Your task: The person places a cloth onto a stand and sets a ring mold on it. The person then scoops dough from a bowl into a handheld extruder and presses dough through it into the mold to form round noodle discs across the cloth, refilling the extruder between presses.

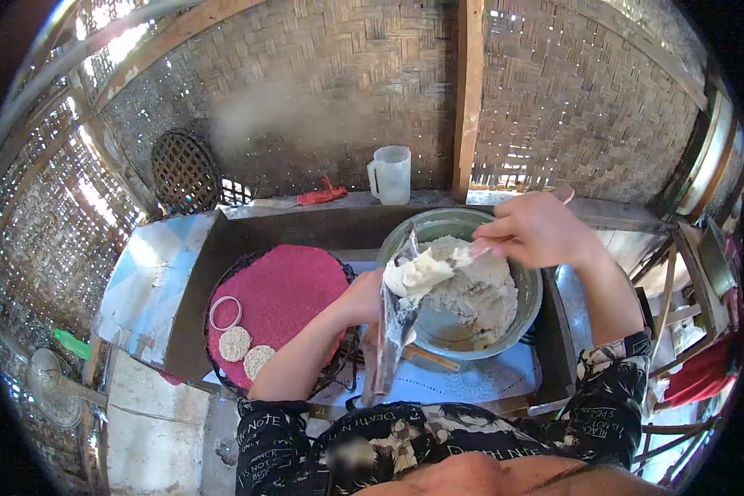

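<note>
My R hand [541,231] clamps spoon [565,195]; my L hand [364,299] clamps bag [388,355], mouth best held wide, w/ dough [422,274] well inside.

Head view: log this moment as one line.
left hand: holding smeared tool | right hand: at dough above basin | pink mat: ring, two round pieces

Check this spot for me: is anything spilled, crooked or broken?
Nothing looks clearly spilled or broken. The one slightly odd bit is a crumpled red item lying on the ledge near the upright jug. The pale mixture sits lumpy in the basin, likely just ordinary mess.
</note>
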`<move>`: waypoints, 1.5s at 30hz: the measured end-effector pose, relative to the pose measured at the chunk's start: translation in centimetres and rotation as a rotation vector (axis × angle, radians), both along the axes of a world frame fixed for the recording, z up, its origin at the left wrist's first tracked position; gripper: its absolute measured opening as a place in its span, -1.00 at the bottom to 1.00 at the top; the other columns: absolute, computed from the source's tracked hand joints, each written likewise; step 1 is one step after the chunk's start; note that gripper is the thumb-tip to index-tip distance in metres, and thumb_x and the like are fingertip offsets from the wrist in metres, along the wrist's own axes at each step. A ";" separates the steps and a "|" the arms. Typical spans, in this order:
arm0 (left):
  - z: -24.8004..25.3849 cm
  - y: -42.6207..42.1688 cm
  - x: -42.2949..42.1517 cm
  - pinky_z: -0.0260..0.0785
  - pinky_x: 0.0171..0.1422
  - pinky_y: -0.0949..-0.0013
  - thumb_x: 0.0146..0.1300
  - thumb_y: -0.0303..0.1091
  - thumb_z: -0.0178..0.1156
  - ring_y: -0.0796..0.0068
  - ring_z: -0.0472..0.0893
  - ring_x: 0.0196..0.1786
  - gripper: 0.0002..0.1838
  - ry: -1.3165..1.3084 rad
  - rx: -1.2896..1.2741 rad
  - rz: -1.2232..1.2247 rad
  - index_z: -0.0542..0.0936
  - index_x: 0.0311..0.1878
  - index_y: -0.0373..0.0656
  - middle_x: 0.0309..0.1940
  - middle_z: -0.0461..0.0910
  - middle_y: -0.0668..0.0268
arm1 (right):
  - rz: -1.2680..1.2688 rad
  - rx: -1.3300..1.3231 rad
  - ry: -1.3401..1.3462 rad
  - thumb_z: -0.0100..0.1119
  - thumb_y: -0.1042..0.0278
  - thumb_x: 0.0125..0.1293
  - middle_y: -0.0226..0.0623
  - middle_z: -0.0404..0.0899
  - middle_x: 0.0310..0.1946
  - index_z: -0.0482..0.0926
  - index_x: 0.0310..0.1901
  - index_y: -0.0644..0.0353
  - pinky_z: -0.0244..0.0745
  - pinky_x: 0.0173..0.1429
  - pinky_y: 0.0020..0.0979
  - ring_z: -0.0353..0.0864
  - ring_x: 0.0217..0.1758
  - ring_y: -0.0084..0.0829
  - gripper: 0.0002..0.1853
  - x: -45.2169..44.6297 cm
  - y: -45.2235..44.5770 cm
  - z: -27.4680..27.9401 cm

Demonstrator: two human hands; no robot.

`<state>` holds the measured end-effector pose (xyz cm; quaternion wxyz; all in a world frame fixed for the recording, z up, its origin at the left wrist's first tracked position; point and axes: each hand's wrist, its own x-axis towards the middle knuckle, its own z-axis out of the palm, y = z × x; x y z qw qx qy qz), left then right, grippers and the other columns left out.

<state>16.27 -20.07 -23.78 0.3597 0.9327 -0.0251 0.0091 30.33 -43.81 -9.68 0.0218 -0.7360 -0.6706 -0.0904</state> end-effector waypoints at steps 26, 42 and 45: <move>-4.9 -1.6 6.9 0.39 -0.08 0.15 -0.01 -0.01 0.16 -0.02 0.56 -0.15 -0.52 -0.069 0.087 0.117 0.57 -0.14 -0.20 -0.24 0.57 -0.06 | 0.054 0.282 -0.361 0.23 0.13 -0.04 -0.46 0.36 -0.65 0.53 -0.38 -0.03 0.35 -0.44 -0.31 0.48 -0.51 -0.37 -0.80 -1.7 0.4 -5.3; -3.9 2.5 5.1 0.36 0.05 0.42 -0.15 -0.59 0.33 0.47 0.50 -0.05 -0.44 -0.109 -0.503 -0.122 0.47 0.04 -0.19 -0.05 0.51 0.32 | -0.138 0.514 0.062 0.35 0.19 -0.14 -0.37 0.54 -0.57 0.62 -0.41 0.06 0.44 -0.37 -0.34 0.56 -0.46 -0.32 -0.77 2.9 -3.6 -6.4; -2.3 1.3 4.5 0.26 0.18 0.37 -0.25 -0.50 0.40 0.43 0.45 0.05 -0.36 -0.142 -0.246 -0.057 0.47 0.05 -0.18 0.01 0.48 0.30 | -0.126 0.495 0.053 0.31 0.17 -0.12 -0.37 0.52 -0.57 0.61 -0.40 0.05 0.44 -0.37 -0.31 0.56 -0.44 -0.30 -0.77 2.6 -3.6 -4.7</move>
